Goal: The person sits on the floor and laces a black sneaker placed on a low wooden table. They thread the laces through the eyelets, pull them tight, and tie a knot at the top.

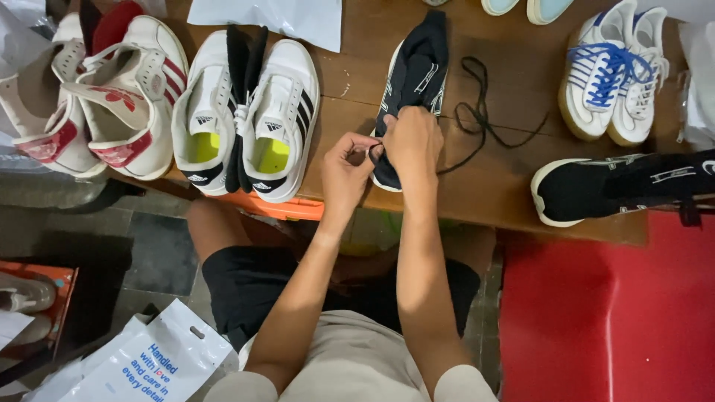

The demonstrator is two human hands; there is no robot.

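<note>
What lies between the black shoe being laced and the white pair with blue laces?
A loose black lace on bare wooden table, seen in the head view.

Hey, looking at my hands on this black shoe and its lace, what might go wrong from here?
The black shoe has its near end past the table edge, under both the left hand and the right hand; it might tip off if released. The loose black lace trails across the table and may snag or knot when pulled. The other black shoe also overhangs the edge and could be knocked down.
</note>
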